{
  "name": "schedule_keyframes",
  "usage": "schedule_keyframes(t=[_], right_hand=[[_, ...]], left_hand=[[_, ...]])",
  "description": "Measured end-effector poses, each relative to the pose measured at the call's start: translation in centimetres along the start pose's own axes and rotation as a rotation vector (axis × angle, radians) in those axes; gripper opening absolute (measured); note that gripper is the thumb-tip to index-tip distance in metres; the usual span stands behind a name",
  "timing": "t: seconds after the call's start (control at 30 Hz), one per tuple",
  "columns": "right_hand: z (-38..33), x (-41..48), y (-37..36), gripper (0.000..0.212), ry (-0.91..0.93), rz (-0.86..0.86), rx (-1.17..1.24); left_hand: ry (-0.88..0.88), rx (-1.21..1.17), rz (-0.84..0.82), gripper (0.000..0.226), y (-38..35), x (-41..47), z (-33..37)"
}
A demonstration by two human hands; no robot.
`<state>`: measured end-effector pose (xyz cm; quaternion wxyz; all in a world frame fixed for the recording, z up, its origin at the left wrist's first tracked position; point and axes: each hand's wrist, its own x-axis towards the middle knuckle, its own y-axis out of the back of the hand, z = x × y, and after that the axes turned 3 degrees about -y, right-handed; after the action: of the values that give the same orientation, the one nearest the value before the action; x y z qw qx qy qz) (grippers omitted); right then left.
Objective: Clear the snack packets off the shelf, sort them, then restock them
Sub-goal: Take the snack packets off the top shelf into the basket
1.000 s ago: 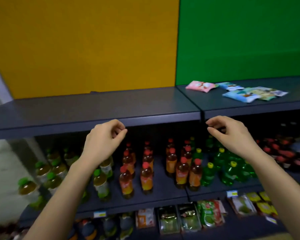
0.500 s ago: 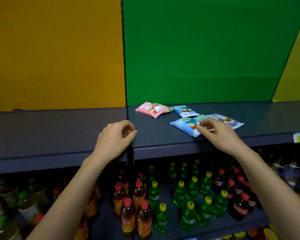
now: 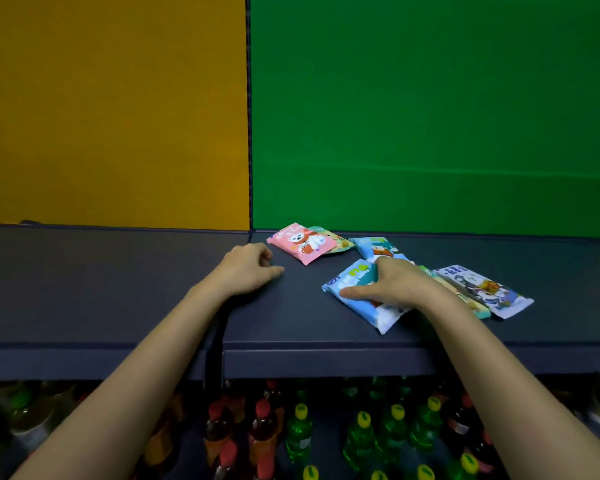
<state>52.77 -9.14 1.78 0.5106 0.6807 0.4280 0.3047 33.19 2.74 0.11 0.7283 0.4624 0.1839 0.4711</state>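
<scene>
Here, on the dark shelf (image 3: 118, 289), the right hand (image 3: 395, 285) grips a blue packet (image 3: 352, 275), fingers (image 3: 387, 264) curled over its far edge; the packet slants far-left to near-right. The left hand (image 3: 246, 271) rests loosely curled, holding nothing, near a pink packet (image 3: 300, 242).

One wide-angle view, worn on the person's head, faces the shelf (image 3: 84, 289) squarely, tilted slightly down, near enough that both forearms (image 3: 136, 358) reach onto it from the lower corners; yellow panel (image 3: 111, 109) and green panel (image 3: 430, 109) fill the upper half, bottles (image 3: 300, 431) the bottom edge
</scene>
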Motion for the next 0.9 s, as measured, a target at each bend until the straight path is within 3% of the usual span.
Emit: schedule_keyframes(t=[0.13, 0.23, 0.43, 0.53, 0.73, 0.9], right_hand=[[0.4, 1.0, -0.4, 0.066, 0.03, 0.052, 0.357], [0.9, 2.2, -1.2, 0.062, 0.011, 0.193, 0.607], [1.2, 3.0, -1.9, 0.051, 0.039, 0.322, 0.707], [1.2, 3.3, -2.1, 0.049, 0.06, 0.319, 0.722], [0.9, 3.1, -2.2, 0.033, 0.055, 0.25, 0.834], [-2.5, 1.9, -2.7, 0.037, 0.164, 0.182, 0.995]], left_hand=[[0.093, -0.037, -0.049, 0.06, -0.8, 4.3, 1.8], [0.204, -0.079, 0.02, 0.085, -2.4, 7.3, 3.0], [0.322, -0.119, 0.141, 0.112, -4.8, 11.2, 3.7], [0.327, -0.222, 0.068, 0.094, -4.3, 12.3, 2.4], [0.24, -0.587, 0.221, 0.03, -2.0, 10.4, 0.7], [0.137, -0.712, 0.344, 0.034, 3.6, 3.9, -1.0]])
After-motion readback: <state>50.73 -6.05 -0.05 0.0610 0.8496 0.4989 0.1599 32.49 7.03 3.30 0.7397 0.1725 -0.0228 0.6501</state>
